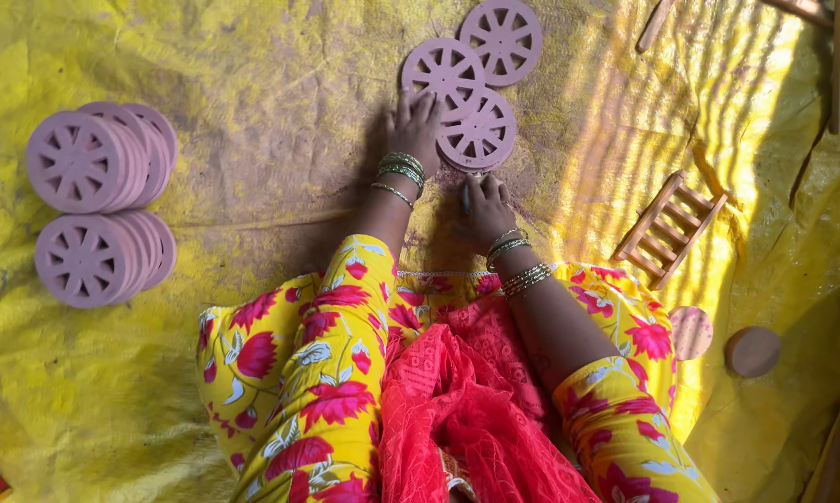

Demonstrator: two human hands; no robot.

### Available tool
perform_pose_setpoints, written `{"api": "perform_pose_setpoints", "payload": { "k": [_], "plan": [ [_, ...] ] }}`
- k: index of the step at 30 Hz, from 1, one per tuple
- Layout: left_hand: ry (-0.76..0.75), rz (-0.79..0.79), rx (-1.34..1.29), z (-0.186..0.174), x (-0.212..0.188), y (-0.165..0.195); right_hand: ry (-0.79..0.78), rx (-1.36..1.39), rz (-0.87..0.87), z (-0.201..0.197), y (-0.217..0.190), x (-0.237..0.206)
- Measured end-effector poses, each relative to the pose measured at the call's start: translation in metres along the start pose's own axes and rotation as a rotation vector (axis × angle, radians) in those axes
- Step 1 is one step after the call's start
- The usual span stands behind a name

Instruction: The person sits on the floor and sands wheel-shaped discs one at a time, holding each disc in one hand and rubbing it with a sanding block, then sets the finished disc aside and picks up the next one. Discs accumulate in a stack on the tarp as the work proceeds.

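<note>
Seemingly the step in hand is work on the nearest pink spoked wheel (477, 129), which lies flat on the yellow tarp (280, 84), overlapping two more wheels (471, 56) above. Left hand (412, 126) rests beside its left edge, fingers curled loosely together; right hand (484, 210) sits just below it, pinching a small bluish tool (466, 196). Any next move, I judge, calls for steadying that wheel. No container shows; finished-looking wheels stand in two stacks (98, 205) far left
</note>
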State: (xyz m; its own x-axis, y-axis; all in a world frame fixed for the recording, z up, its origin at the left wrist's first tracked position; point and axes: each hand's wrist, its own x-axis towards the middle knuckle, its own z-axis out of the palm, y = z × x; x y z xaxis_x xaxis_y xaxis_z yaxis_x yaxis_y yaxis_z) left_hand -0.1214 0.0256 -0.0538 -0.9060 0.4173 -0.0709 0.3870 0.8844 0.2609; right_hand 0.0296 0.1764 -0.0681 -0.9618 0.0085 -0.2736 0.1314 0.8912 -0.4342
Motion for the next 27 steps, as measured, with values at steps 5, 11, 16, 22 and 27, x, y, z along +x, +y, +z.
{"api": "perform_pose_setpoints", "payload": {
  "k": [5,11,16,22,27],
  "plan": [
    [0.151,-0.057,0.023,0.014,0.0,-0.008,0.009,0.024,0.041,-0.003,-0.006,0.005],
    [0.19,0.094,0.09,0.008,-0.016,-0.02,-0.095,-0.05,0.122,-0.014,-0.006,0.008],
    [0.373,0.042,-0.057,-0.036,-0.047,-0.014,-0.117,0.029,0.147,-0.017,0.006,0.012],
    [0.527,0.02,-0.499,-0.118,-0.096,0.022,-0.11,-0.065,0.029,-0.021,0.007,0.008],
    [0.482,0.04,-0.675,-0.132,-0.208,0.047,-0.117,-0.133,-0.07,-0.027,-0.001,0.004]
  ]
}}
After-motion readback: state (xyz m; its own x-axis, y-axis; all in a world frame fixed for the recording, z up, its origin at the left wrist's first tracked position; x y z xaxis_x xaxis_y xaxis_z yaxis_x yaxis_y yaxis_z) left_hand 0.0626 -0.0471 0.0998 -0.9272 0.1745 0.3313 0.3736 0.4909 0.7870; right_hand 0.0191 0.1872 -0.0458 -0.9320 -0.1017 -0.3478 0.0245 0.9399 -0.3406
